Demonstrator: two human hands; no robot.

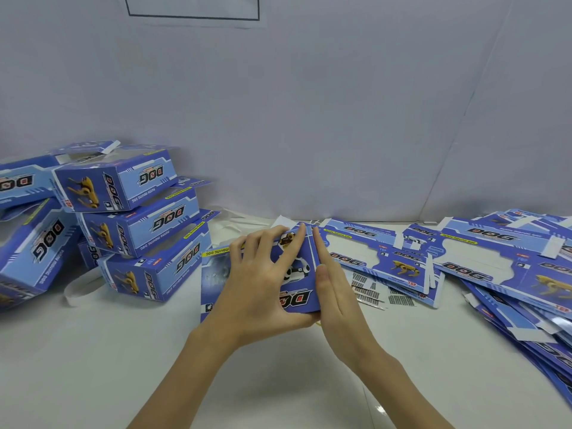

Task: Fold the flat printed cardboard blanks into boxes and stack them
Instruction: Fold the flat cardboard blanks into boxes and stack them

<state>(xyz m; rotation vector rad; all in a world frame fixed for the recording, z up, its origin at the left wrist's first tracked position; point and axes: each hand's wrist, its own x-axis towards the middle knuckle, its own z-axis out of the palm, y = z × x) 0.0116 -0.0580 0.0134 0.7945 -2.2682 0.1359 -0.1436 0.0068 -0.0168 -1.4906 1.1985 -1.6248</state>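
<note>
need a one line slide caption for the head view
Both hands, left hand and right hand, fold a blue dog-print box on the table, folded boxes stacked left, flat blanks piled right.

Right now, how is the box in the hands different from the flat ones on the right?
The box in the hands is folded up with sides, while the flat blanks lie spread out in a loose pile on the table. The left hand holds the box and the right hand presses its side; nobody touches the blanks. Both are blue with DOG printed on them.
</note>
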